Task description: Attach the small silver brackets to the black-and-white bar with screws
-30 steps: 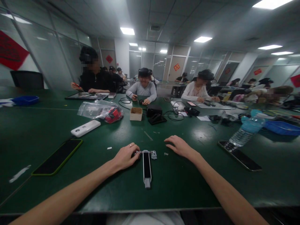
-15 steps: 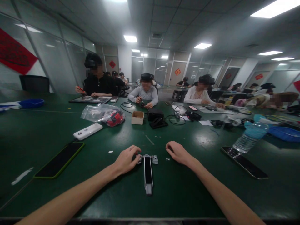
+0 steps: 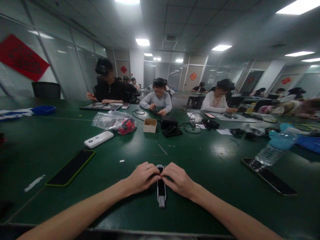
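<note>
A long narrow piece (image 3: 161,191) with a black top face, pale edges and a grey block end lies on the green table, pointing toward me. My left hand (image 3: 145,175) is over its far part from the left, fingers bent and closed to a pinch. From the right, my right hand (image 3: 178,178) meets it, thumb and fingertips also pinched. The fingertips touch or nearly touch above the black face. Whatever they hold is too small or hidden. The metal brackets at the piece's far end are covered by my hands.
A phone in a green case (image 3: 71,168) and a white power bank (image 3: 98,139) lie left. A tilted water bottle (image 3: 268,151) and dark phone (image 3: 275,180) are right. Beyond stand a small box (image 3: 150,126) and bagged red parts (image 3: 127,126). Several people sit across the table.
My right hand has moved left from beside the small metal bits to the narrow piece. My left hand has shifted right from the left bracket; the hands now meet. The view has turned slightly.
</note>
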Motion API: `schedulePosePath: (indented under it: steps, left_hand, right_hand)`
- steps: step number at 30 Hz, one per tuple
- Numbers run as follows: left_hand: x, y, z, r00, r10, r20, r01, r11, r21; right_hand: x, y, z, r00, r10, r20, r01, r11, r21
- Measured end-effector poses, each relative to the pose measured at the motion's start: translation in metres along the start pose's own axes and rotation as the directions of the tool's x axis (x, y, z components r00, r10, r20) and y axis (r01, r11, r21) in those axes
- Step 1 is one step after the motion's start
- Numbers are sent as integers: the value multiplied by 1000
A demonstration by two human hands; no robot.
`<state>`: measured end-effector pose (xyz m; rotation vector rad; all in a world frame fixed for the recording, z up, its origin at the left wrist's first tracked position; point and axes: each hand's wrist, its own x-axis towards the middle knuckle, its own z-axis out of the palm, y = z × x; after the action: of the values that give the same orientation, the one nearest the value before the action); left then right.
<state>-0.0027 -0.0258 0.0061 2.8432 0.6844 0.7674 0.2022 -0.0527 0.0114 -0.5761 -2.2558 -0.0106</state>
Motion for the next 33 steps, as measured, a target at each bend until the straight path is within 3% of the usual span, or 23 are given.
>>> schedulePosePath:
  steps: [5, 16, 24, 33]
  left_hand:
    - [1, 1, -2, 999, -18, -51, 19, 1000, 11]
    - [0, 0, -3, 1000, -19, -22, 18, 999, -26]
    - [2, -2, -1, 990, 89, -112, -89, 996, 11]
    - [0, -5, 0, 987, 95, -132, -93, 995, 21]
  right_hand:
    - [1, 0, 1, 998, -48, -47, 45, 998, -53]
    - [-3, 2, 6, 999, 17, -37, -17, 1000, -7]
    - [-1, 3, 6, 999, 16, -44, -15, 999, 30]
    - [-3, 3, 6, 997, 68, -37, -65, 996, 57]
